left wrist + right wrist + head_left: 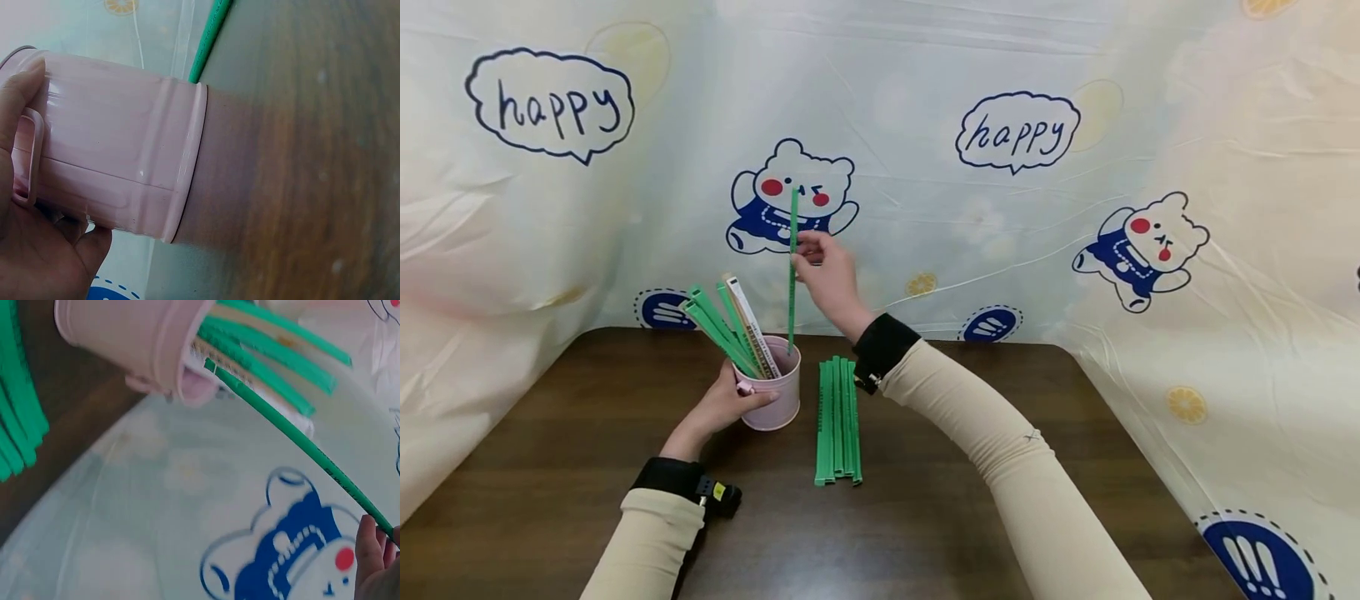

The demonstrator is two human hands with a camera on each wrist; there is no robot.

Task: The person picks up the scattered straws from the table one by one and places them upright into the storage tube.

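Left hand (pixel 722 407): curled round the glossy pink cylindrical cup (pixel 781 406) from its 8 o'clock side, thumb and fingers against the wall; the cup's looped handle sits within the grasp, seen from the left wrist. Cup position: upright on the brown wood-grain table (pixel 940 500), toward 8 o'clock from the centre of the head view.

Right hand (pixel 827 271): at 1 o'clock from the cup, thumb and fingertips pinched on the upper part of a slim, straight green stick (pixel 792 292) with dark print. Its lower end is at the cup's mouth; contact with the inner wall cannot be determined.

Contents: several green sticks (pixel 718 337) and a white printed stick (pixel 754 327), leaning toward 11 o'clock. At 4 o'clock from the cup, a row of straight green sticks (pixel 835 421) lies side by side.
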